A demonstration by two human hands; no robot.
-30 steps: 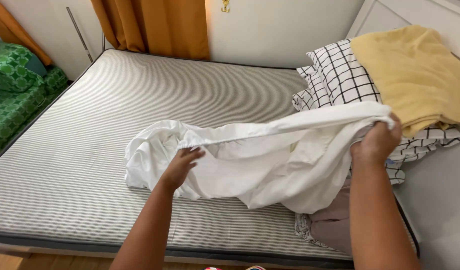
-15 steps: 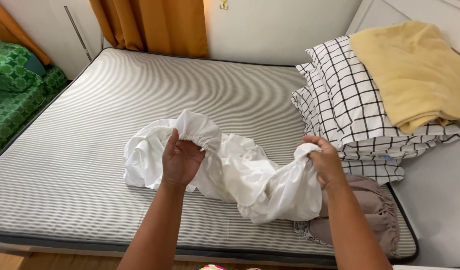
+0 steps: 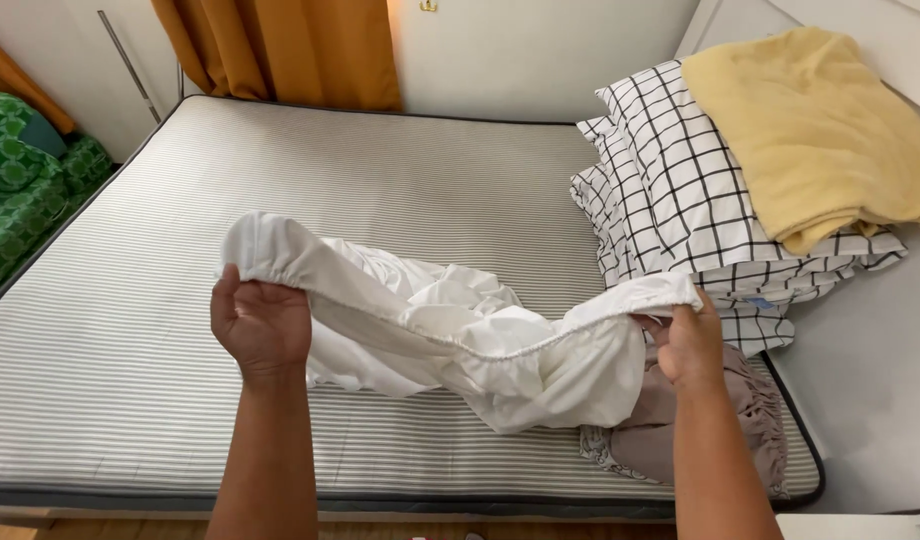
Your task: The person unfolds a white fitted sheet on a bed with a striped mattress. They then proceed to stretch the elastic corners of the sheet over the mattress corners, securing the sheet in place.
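Head view, read from left to right. At the far left, a green patterned cushion (image 3: 15,190) lies beside the bed, with an orange curtain (image 3: 280,50) hanging behind the head end. The striped mattress (image 3: 130,330), grey and white in fine ribbed lines with a dark piped edge, fills the middle of the frame.

The left hand (image 3: 262,322) is raised above the mattress, palm towards the camera, fingers curled closed over the gathered hem of a white fitted sheet (image 3: 480,345); the elastic edge bunches into small ruffles just above its knuckles. From this grip the sheet sags in soft, crumpled folds, its bulk resting on the mattress between the two hands, while the elasticated hem runs as a taut, puckered line across to the right.

The right hand (image 3: 688,345) is likewise closed, pinching the opposite part of the same hem, with the cloth draped over its fingers. The two hands are held well apart, the sheet stretched between them and hanging below both.

Just beneath the right hand lies a taupe crumpled cloth (image 3: 720,430) at the mattress corner. Further right, pillows in a black-and-white checked cover (image 3: 680,200) are stacked against the wall, with a soft, folded yellow blanket (image 3: 810,130) on top
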